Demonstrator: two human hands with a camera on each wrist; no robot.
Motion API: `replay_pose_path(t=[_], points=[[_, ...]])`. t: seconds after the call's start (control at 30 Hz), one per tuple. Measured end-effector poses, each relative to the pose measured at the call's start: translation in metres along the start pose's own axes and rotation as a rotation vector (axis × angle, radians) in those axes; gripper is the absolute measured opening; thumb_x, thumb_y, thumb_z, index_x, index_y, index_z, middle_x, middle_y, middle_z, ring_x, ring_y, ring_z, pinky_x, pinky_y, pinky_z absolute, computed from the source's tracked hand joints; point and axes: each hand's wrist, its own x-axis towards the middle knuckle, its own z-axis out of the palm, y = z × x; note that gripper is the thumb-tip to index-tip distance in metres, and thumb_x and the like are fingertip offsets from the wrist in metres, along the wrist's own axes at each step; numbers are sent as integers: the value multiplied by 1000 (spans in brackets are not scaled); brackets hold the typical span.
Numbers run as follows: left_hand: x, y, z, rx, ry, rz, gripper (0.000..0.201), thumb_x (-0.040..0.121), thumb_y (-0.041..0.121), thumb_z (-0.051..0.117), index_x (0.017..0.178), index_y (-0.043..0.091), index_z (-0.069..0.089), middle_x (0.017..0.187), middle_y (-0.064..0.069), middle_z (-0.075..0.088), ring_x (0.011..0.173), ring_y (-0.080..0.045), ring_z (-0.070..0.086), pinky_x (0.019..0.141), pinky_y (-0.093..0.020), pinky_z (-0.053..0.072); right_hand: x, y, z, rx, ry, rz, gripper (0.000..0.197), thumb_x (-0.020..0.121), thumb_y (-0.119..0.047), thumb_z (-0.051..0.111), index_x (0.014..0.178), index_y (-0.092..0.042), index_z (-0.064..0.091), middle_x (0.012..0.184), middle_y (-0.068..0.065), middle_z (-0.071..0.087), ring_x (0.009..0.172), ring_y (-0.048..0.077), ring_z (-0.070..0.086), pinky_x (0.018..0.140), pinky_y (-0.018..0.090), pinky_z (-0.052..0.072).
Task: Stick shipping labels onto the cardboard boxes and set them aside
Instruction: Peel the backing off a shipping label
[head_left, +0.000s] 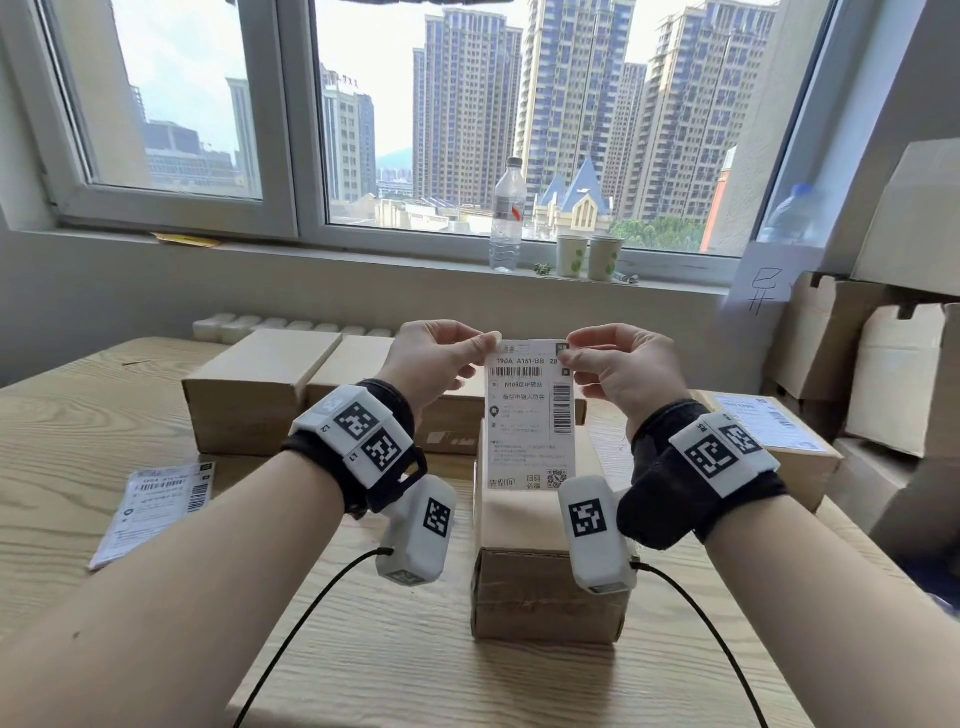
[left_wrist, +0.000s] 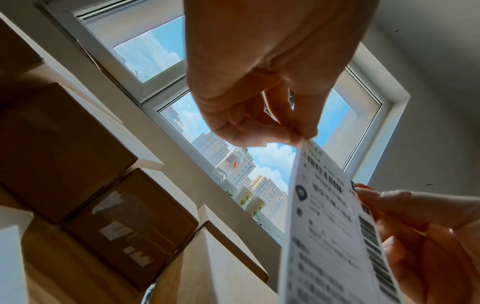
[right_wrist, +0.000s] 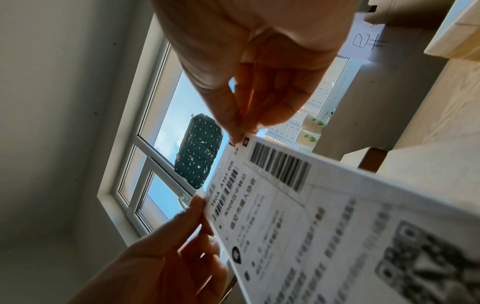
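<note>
Left hand (head_left: 431, 358) pinches the top left corner of a white printed shipping label (head_left: 530, 415), and the right hand (head_left: 621, 371) pinches its top right corner, so the sheet hangs upright above a small brown cardboard box (head_left: 545, 587) on the pale wood-grain table (head_left: 78, 415). Its top line reads "190A A161-BB", with barcodes below and a QR code at the bottom. Another printed label (head_left: 156, 509) lies flat at the left. Plain boxes (head_left: 260, 389) line the far edge, beneath a wide window (head_left: 291, 130) whose sill carries a clear water bottle (head_left: 508, 218) and two paper cups (head_left: 587, 255).
</note>
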Motion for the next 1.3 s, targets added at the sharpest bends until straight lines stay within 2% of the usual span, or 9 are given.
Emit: replay_pose_path(t=[0.13,0.2,0.3,0.37,0.6,0.83,1.03,1.17,1.3], points=[[0,2,-1,6,7,-6,15,85,23,67,80,9,63,69,1,63,53,-6,53,47,-13,46,3,-2,0,-71,80,-70,16,75,0,74,75,-13,64,72,3,68,59,14,61,59,25,53],[-1,2,-1,-54,11,-24,14,85,20,66,79,9,62,69,-1,64,50,-4,56,47,-14,49,3,-4,3,-128,68,-114,15,76,-2,74,72,-13,65,70,3,68,58,14,61,57,24,51],[-4,6,1,-108,-55,-30,11,85,18,65,81,8,61,71,-5,67,49,-3,62,50,-16,52,-2,-6,14,-213,-112,-134,9,77,-8,75,71,-13,70,72,4,71,60,13,65,56,22,50],[-8,9,2,-131,-116,-26,9,86,14,64,81,7,62,72,-7,67,52,-5,64,52,-17,55,-5,-4,20,-255,-162,-153,7,76,-14,77,72,-16,72,73,4,72,63,12,67,59,22,52],[-11,10,-2,-179,-195,-22,6,86,10,62,87,5,66,79,-9,70,65,-11,70,65,-23,59,-4,-1,25,-200,-145,-161,6,73,-17,79,71,-16,73,68,4,72,62,14,68,58,22,51],[-10,6,-1,-196,-209,-41,13,89,4,58,83,9,69,76,-6,73,70,-13,71,75,-28,58,-4,-1,25,-200,-146,-150,5,76,-16,77,72,-15,74,69,7,71,62,15,67,59,22,52],[-9,5,-1,-198,-194,-41,11,87,3,60,83,8,69,73,-5,73,66,-11,70,71,-25,59,-4,0,26,-225,-151,-167,10,72,-21,80,76,-13,75,72,10,73,63,15,68,60,23,52],[-11,7,-1,-129,-194,-9,10,88,5,60,85,8,69,77,-8,69,62,-8,68,71,-24,59,-1,2,27,-320,-121,-210,7,69,-27,80,68,-22,75,67,3,73,64,12,71,71,30,58],[-10,8,0,-28,-204,29,10,89,8,60,83,10,68,74,-4,68,61,-6,66,67,-22,58,-1,2,26,-339,-84,-214,9,75,-23,72,68,-19,74,65,3,73,63,11,71,76,33,58]])
